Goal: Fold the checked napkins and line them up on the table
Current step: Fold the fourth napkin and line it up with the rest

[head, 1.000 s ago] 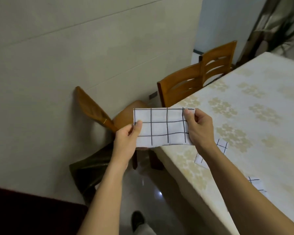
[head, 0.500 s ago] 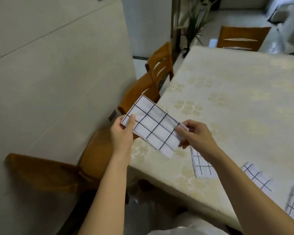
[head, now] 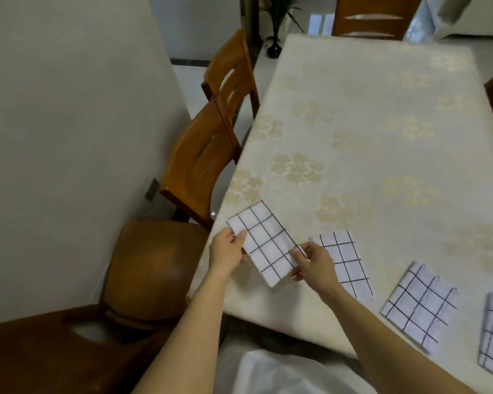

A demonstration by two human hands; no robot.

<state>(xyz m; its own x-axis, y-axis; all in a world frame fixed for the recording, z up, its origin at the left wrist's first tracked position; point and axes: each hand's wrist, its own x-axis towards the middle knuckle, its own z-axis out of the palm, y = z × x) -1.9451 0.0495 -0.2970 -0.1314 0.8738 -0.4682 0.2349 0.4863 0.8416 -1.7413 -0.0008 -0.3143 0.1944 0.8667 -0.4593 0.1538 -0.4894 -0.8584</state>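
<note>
Head view: left hand (head: 229,251) and right hand (head: 315,265) pinch a folded napkin (head: 264,243), slanted, just left of the nearest laid napkin (head: 343,257).

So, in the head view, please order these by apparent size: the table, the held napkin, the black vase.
1. table
2. held napkin
3. black vase, which is far from the camera, so its true size is unsure.

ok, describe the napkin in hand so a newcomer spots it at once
Start at the cream-clothed table; folded checked napkins line its near edge. The leftmost napkin, angled, is pinched by the left hand and right hand; the other three lie unheld.
</note>
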